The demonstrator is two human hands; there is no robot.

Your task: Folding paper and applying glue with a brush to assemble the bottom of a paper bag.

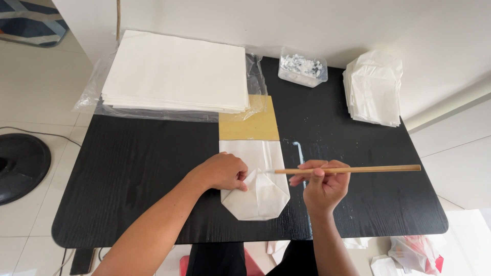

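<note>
Pressing down on a folded flap of the white paper bag (258, 191) with the left hand (222, 171), fingers curled tight on the paper. Gripping a thin wooden stick (348, 169) in the right hand (322, 186), closed around it, tip reaching over the fold. Lying at the middle of the black table (143, 168), over a yellow board (249, 122). Bottom corners already folded in; closing flap seemingly not yet sealed. Waiting at the back: a stack of white sheets (176, 71); sitting far right, a pile of finished bags (373, 87); beside it, a small clear tub (303, 66).
</note>
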